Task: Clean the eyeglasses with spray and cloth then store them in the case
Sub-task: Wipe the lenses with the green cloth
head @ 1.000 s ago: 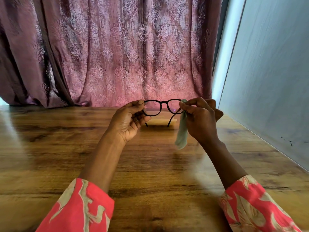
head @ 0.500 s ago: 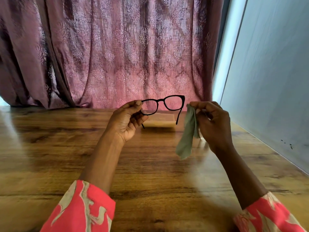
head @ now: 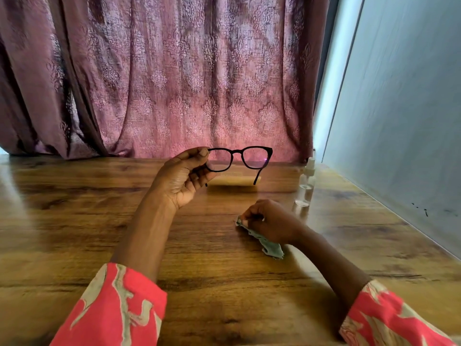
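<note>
My left hand (head: 183,179) holds the black-framed eyeglasses (head: 240,158) up above the table by their left end, with the right temple arm hanging down. Lower and to the right, my right hand (head: 270,222) rests on the wooden table (head: 74,221), its fingers closed on the grey-green cloth (head: 270,247), which lies crumpled under it. A small clear spray bottle (head: 306,183) stands upright just beyond my right hand. A flat tan case (head: 237,181) lies on the table behind the eyeglasses, partly hidden by them.
A maroon patterned curtain (head: 174,83) hangs along the table's far edge. A pale wall (head: 399,108) runs along the table's right side, close to the spray bottle.
My right hand has come away from the eyeglasses and dropped to the table with the cloth. My left hand has kept the eyeglasses raised, now alone. The spray bottle has come into sight.
</note>
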